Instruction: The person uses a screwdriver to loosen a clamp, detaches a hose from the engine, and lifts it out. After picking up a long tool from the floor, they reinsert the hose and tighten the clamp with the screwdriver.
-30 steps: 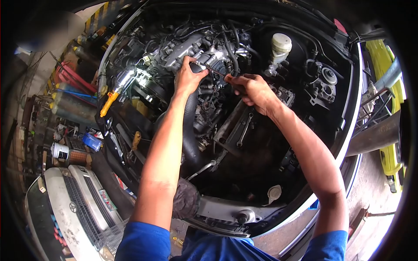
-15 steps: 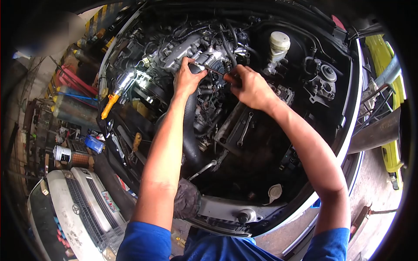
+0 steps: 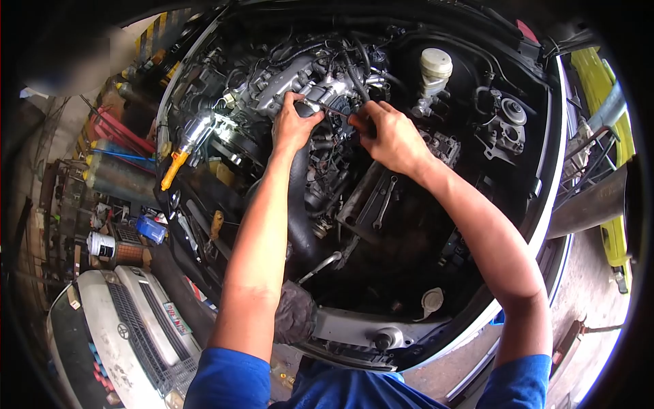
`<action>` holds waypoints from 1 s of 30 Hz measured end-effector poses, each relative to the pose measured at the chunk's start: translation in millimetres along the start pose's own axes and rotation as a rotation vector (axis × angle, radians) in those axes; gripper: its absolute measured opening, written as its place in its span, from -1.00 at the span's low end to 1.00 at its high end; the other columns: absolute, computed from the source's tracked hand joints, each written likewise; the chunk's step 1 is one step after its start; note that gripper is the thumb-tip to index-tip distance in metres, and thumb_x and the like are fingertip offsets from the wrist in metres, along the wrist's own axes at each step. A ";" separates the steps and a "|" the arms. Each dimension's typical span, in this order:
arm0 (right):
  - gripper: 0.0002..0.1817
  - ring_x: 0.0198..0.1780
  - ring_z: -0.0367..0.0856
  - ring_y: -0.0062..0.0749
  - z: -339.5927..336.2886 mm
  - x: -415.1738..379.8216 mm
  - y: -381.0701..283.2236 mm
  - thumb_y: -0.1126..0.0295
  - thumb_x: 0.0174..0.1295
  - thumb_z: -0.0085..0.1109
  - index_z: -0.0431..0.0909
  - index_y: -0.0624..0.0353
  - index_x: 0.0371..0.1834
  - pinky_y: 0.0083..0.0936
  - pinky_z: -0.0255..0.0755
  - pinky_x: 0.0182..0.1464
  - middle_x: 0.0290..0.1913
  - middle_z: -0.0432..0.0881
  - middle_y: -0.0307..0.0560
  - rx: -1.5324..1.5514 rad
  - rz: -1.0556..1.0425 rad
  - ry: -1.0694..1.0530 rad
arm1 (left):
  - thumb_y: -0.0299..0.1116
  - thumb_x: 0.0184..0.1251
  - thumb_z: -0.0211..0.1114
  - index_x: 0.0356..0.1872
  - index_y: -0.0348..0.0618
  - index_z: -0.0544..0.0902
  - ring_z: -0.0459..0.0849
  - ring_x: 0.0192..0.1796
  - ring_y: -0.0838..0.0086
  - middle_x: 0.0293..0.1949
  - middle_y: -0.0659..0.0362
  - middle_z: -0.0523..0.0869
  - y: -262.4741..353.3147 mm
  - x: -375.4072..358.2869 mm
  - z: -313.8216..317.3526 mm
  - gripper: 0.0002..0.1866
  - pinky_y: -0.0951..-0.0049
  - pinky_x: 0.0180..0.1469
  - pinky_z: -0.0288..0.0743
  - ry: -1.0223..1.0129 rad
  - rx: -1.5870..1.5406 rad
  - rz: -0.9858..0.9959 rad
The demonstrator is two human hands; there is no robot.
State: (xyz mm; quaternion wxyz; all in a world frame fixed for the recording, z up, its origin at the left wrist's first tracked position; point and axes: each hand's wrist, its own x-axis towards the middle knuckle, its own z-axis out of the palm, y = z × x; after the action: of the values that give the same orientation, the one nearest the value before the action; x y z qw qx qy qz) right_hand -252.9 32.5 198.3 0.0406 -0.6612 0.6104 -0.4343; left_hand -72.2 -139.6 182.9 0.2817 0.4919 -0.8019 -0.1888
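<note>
Right hand (image 3: 395, 138) clenched round a screwdriver-like handle (image 3: 359, 125); left (image 3: 296, 125) half-curled, grasp unclear.

The right hand (image 3: 394, 136) grips a slim tool (image 3: 357, 123), its shaft reaching toward the left hand (image 3: 295, 127) over the engine (image 3: 286, 83); a lit lamp (image 3: 196, 133) sits at the engine bay's (image 3: 347, 328) left edge

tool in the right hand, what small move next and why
Perhaps a small twist of the tool by the right hand, the left hand steadying it: the right grips its handle, and its shaft reaches the left's fingers at the engine.
</note>
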 end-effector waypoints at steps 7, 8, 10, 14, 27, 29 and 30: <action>-0.62 -0.14 0.78 -0.09 -8.0 -6.9 -7.6 0.32 0.21 0.38 0.61 0.16 0.07 -0.25 0.70 -0.10 -0.14 0.66 -0.02 -0.334 -0.145 -0.077 | -0.03 0.07 0.64 0.20 -0.08 0.48 0.74 0.17 -0.02 0.10 -0.14 0.74 -3.3 0.5 1.6 -0.27 0.10 0.19 0.57 0.011 -0.003 0.035; -0.62 -0.14 0.78 -0.09 -9.8 -6.3 -7.5 0.31 0.21 0.38 0.60 0.16 0.07 -0.25 0.70 -0.10 -0.14 0.66 -0.02 -0.333 -0.144 -0.079 | -0.03 0.07 0.64 0.20 -0.09 0.48 0.74 0.17 -0.02 0.10 -0.14 0.74 -4.0 1.0 1.8 -0.26 0.10 0.19 0.57 0.011 -0.003 0.042; -0.62 -0.14 0.78 -0.09 -11.2 -5.8 -8.5 0.31 0.21 0.38 0.60 0.16 0.07 -0.25 0.70 -0.11 -0.14 0.66 -0.01 -0.336 -0.143 -0.082 | -0.03 0.07 0.65 0.20 -0.09 0.48 0.74 0.17 -0.02 0.10 -0.14 0.74 -5.7 1.7 2.3 -0.26 0.11 0.19 0.57 0.010 -0.002 0.053; -0.61 -0.14 0.78 -0.09 -11.9 -6.4 -10.8 0.29 0.20 0.39 0.60 0.16 0.07 -0.25 0.69 -0.11 -0.13 0.66 -0.01 -0.358 -0.131 -0.090 | -0.03 0.07 0.65 0.21 -0.10 0.47 0.74 0.17 -0.02 0.10 -0.14 0.74 -6.0 1.0 2.1 -0.25 0.11 0.19 0.57 0.011 -0.005 0.051; -0.60 -0.11 0.78 -0.10 -14.9 -7.4 -14.8 0.29 0.19 0.41 0.59 0.18 0.06 -0.27 0.70 -0.11 -0.12 0.66 0.00 -0.370 -0.126 -0.088 | -0.05 0.07 0.66 0.19 -0.11 0.47 0.74 0.17 -0.01 0.10 -0.13 0.73 -3.0 0.6 0.8 -0.26 0.12 0.20 0.56 0.006 0.000 0.035; -0.60 -0.11 0.78 -0.11 -14.6 -7.7 -15.9 0.29 0.18 0.41 0.59 0.18 0.06 -0.27 0.70 -0.12 -0.11 0.66 0.00 -0.373 -0.117 -0.090 | -0.05 0.07 0.66 0.19 -0.11 0.47 0.74 0.17 0.00 0.10 -0.13 0.73 -3.2 0.9 1.0 -0.26 0.13 0.20 0.56 0.006 -0.001 0.035; -0.60 -0.11 0.78 -0.11 -14.5 -7.8 -16.3 0.29 0.18 0.41 0.59 0.19 0.06 -0.27 0.70 -0.12 -0.11 0.67 0.00 -0.374 -0.112 -0.092 | -0.05 0.07 0.66 0.19 -0.11 0.47 0.74 0.16 0.00 0.10 -0.14 0.73 -3.3 1.0 1.0 -0.26 0.13 0.20 0.56 0.005 0.000 0.033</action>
State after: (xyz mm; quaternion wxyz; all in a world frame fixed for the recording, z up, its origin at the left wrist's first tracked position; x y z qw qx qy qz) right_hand -248.4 50.1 212.7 -0.0795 -0.7092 0.6401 -0.2844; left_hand -71.0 -142.0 180.5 0.2870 0.4789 -0.8093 -0.1828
